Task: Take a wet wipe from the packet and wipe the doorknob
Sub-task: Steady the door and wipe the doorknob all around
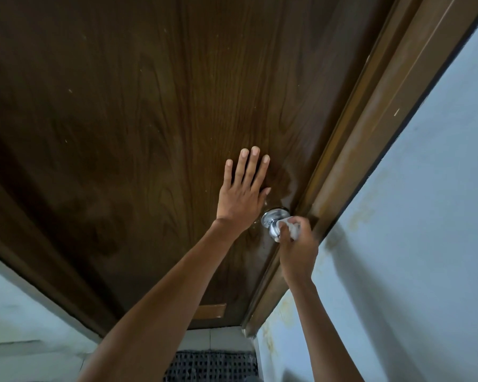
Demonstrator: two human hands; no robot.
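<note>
Wiping is under way in the head view: the right hand (297, 250), lower right of centre, is closed around a white wipe (290, 228) and presses it onto the chrome knob (273, 223), which sits at the door's right edge just beside the frame (370, 128). The left hand (242, 188) lies flat and open on the dark door (122, 106), fingers spread, holding nothing, just above and left of the knob. The packet is not in sight. To do this step well, the person would likely keep the left palm bracing the door so it does not swing, cup the wipe round the knob, twist to cover the far side and neck, and refold to a clean face.
</note>
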